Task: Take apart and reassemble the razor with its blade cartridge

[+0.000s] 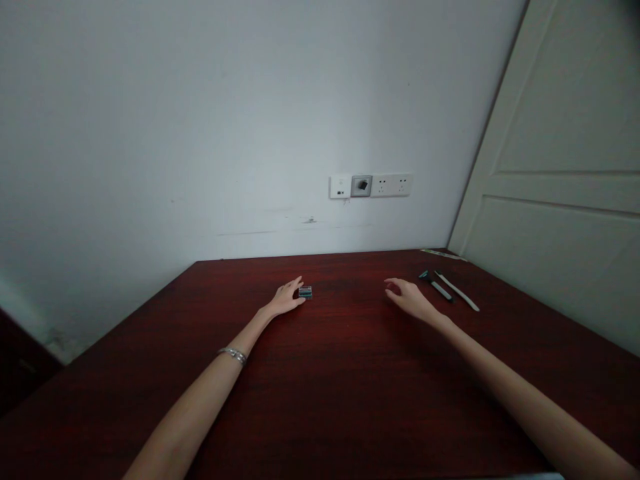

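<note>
On the dark red table lies a small clear case with teal parts inside (305, 292). My left hand (285, 298) rests at its left end, thumb and fingers spread apart around that end. Whether the fingertips touch the case I cannot tell. To the right, my right hand (407, 298) is held over or on the table with curled fingers and a gap to the thumb, nothing in it. Nearest to it is a razor with a teal head and grey handle (440, 290). Beside the razor lies a long, thin white stick-like object with a dark tip (457, 291).
The table (325, 387) meets a white wall with a row of sockets (370, 186). A thin pale strip (444, 254) lies at the back right corner. A white panelled door or cabinet side (560, 220) borders the table on the right.
</note>
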